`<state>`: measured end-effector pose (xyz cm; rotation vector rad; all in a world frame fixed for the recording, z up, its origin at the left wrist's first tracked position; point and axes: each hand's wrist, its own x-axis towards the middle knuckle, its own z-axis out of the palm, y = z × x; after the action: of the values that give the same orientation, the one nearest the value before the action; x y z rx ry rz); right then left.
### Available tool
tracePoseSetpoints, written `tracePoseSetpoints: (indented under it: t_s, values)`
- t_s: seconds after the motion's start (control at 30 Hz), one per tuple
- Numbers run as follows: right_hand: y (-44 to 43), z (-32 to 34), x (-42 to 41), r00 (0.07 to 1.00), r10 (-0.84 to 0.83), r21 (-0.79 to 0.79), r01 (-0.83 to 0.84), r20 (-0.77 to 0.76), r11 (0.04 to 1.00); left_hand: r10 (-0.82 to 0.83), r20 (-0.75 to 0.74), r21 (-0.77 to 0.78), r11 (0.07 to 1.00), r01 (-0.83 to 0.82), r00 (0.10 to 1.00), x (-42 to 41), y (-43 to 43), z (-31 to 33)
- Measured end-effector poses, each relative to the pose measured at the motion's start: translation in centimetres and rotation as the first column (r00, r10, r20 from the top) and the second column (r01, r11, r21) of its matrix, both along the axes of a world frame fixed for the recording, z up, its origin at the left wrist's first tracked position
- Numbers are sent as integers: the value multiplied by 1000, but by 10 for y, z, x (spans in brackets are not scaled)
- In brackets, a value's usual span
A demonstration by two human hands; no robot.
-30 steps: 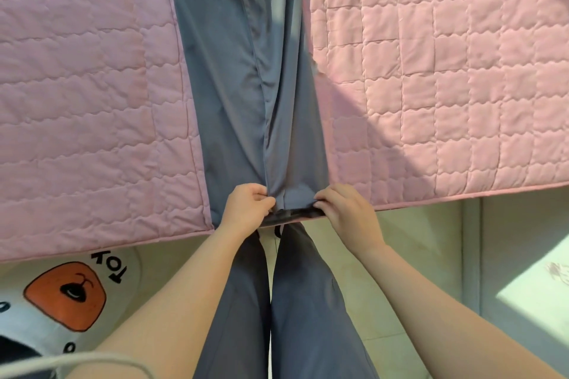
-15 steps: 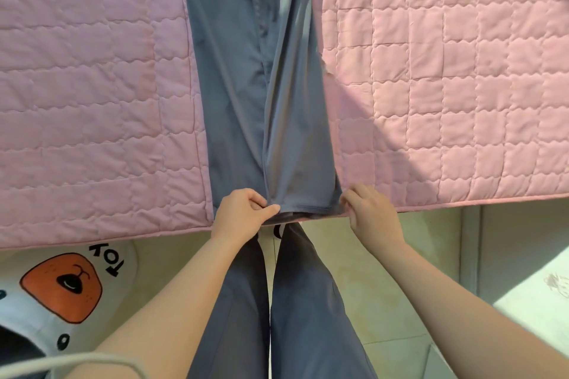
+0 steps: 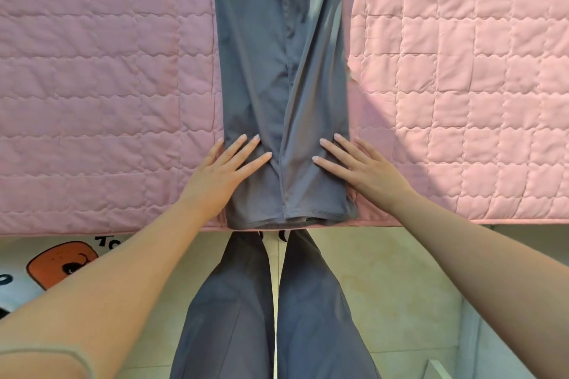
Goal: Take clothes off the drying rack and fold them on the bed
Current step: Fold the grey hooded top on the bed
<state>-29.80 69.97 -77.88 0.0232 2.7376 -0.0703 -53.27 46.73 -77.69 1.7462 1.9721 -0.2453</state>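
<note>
A floor mat with an orange cartoon print is seen well left of the grey trousers, below the bed edge, partly cut off by the frame. A light sleeve is glimpsed at the bottom left corner. The bed is covered by a pink quilt, which is spread on both sides of the trousers.

The left hand is laid flat on the left border of the trousers near their near end. Its fingers are held straight and spread wide, nothing is gripped, and the outer part of the hand is rested on the quilt.

The trousers are laid lengthwise on the quilt, flat. A seam line is run down their middle, and soft creases are noted above the hands. Their near end is placed just at the bed edge; the far end is cut off at the top of the frame.

The right hand is laid flat on the right border of the trousers, level with the left hand. Its fingers are straight and splayed, nothing is held, and its outer side is set on the quilt.

Below the trousers, the person's legs in similar grey fabric are seen over a pale floor. Right of the trousers the quilt is lit brighter.
</note>
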Motion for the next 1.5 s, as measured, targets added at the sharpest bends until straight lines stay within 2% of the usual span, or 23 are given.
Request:
tracePoseSetpoints:
  t_s: [0.2,0.3,0.37,0.43,0.5,0.57,0.67,0.7,0.73,0.77,0.83,0.9,0.97,1.0,1.03,1.1,1.13,1.2,1.33,1.4,1.43,1.47,1.5]
  values:
    - [0,-3,-7,997,-56,-86,61,59,994,59,88,-38,998,-56,994,-5,5,-3]
    - [-1,-2,-13,986,-167,-152,166,1,974,133,145,-23,991,-131,980,-5,8,2]
    - [-6,-1,-21,930,-362,-285,330,-69,900,225,224,-7,973,-230,948,-6,14,6]
    - [-11,4,-36,788,-614,-467,526,-48,711,345,354,-34,934,-357,869,-10,20,9]
    - [-8,15,-54,625,-779,-574,658,54,488,503,526,-146,848,-509,686,-17,29,17]
    - [7,25,-71,507,-838,-632,721,203,284,660,625,-300,696,-652,416,-32,44,36]
    - [41,34,-100,306,-807,-708,682,505,-184,845,518,-507,428,-748,133,-72,79,43]
    - [50,33,-107,224,-783,-682,660,580,-315,860,509,-584,327,-743,-21,-83,88,40]
    - [61,30,-116,153,-771,-640,667,618,-381,844,507,-644,236,-728,-175,-97,100,38]
    - [68,25,-121,101,-771,-587,712,628,-385,827,505,-659,185,-729,-247,-104,111,36]
    - [75,20,-127,37,-786,-504,786,617,-359,844,508,-614,214,-760,-173,-113,121,28]
    - [77,19,-132,16,-771,-488,783,637,-387,870,488,-603,277,-748,-72,-113,119,25]
    - [78,19,-136,57,-798,-553,751,599,-361,842,532,-574,281,-769,-89,-108,118,22]
    - [78,19,-140,68,-817,-601,712,573,-362,816,562,-553,247,-796,-137,-108,118,17]
    - [78,19,-144,54,-821,-636,661,569,-397,775,590,-548,180,-817,-225,-107,119,15]
    - [82,18,-154,12,-753,-646,522,658,-557,669,622,-595,65,-801,-408,-110,125,15]
    - [84,18,-158,8,-697,-624,453,717,-637,618,626,-632,45,-774,-475,-112,129,15]
    - [88,21,-168,46,-612,-573,411,790,-709,548,632,-686,66,-725,-548,-115,138,18]
    - [101,32,-178,178,-528,-557,280,831,-782,437,700,-695,232,-681,-565,-127,153,34]
    - [109,33,-180,199,-533,-567,204,823,-798,399,720,-684,273,-676,-568,-136,159,37]
    - [112,29,-181,175,-554,-581,227,814,-782,414,721,-677,248,-693,-556,-140,161,33]
    - [114,21,-180,104,-609,-607,309,787,-732,465,719,-650,188,-736,-516,-144,163,27]
    - [114,13,-178,27,-687,-630,428,726,-648,560,707,-581,114,-806,-431,-146,162,18]
